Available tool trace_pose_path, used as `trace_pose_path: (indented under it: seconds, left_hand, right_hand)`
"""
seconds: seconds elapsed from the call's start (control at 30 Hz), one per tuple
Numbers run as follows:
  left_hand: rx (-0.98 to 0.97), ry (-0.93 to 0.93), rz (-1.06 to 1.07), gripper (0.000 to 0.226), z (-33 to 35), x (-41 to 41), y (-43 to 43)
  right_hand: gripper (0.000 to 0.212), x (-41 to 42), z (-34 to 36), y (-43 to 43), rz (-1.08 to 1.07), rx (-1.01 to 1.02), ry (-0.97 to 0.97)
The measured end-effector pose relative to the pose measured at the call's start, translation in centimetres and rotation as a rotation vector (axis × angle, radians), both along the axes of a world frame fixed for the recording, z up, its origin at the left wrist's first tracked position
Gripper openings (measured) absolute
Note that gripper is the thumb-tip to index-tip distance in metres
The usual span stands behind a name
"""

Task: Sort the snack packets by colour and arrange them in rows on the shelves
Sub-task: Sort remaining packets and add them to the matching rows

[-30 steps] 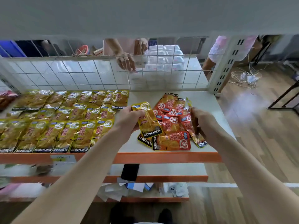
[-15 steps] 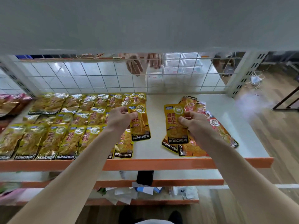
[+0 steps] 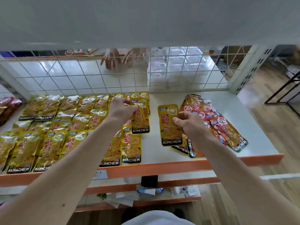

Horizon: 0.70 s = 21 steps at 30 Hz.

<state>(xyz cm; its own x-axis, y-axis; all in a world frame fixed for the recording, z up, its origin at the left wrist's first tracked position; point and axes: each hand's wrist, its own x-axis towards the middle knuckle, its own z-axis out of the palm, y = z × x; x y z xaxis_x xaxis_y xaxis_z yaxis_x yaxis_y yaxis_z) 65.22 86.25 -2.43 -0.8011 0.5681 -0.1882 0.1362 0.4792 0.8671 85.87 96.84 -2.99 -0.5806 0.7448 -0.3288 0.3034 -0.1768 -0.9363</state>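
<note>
- On the near half of the white, orange-edged shelf (image 3: 155, 153), the right hand (image 3: 190, 123) pinches a glossy yellow snack packet (image 3: 168, 127) at the left edge of a heap of red packets (image 3: 219, 122).
- Slightly farther, the left hand (image 3: 121, 109) pinches another yellow packet (image 3: 140, 118) at the right end of the yellow rows (image 3: 53, 127).
- Farthest stands a white wire grid (image 3: 81, 75).

L forearm (image 3: 68, 168) & R forearm (image 3: 227, 168) bare, small mole on L; whitish top (image 3: 155, 219) below.
</note>
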Motion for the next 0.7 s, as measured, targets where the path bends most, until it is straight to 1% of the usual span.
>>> trace_pose_path:
  seconds: [0.03,0.1,0.2,0.37,0.43,0.53,0.7]
  left_hand:
    - [-0.033,0.044,-0.025,0.017,-0.1,-0.2,0.2]
    - [-0.089,0.131,-0.052,0.024,-0.3,-0.4,0.5]
    - [-0.123,0.228,-0.088,0.03,-0.5,-0.4,1.0]
    - [-0.161,0.394,-0.153,0.029,-1.2,-0.2,1.4]
    - [-0.192,0.455,-0.163,0.032,-1.5,-0.2,1.4]
    - [-0.258,0.509,-0.142,0.046,-1.9,-0.3,1.3]
    - [-0.353,0.577,-0.145,0.043,-2.3,-0.2,1.5]
  right_hand:
    - [0.008,-0.1,-0.1,-0.1,-0.004,0.003,-0.008]
    - [0.008,-0.2,-0.3,-0.3,-0.011,0.004,-0.016]
    - [0.008,-0.2,-0.5,-0.3,-0.024,-0.008,-0.017]
    - [0.012,-0.2,-0.6,-0.6,-0.028,0.01,-0.032]
    - [0.013,-0.2,-0.6,-0.7,-0.026,0.014,-0.036]
    - [0.012,-0.3,-0.7,-0.8,-0.017,0.018,-0.042]
    - [0.009,-0.8,-0.9,-1.0,-0.024,0.002,-0.034]
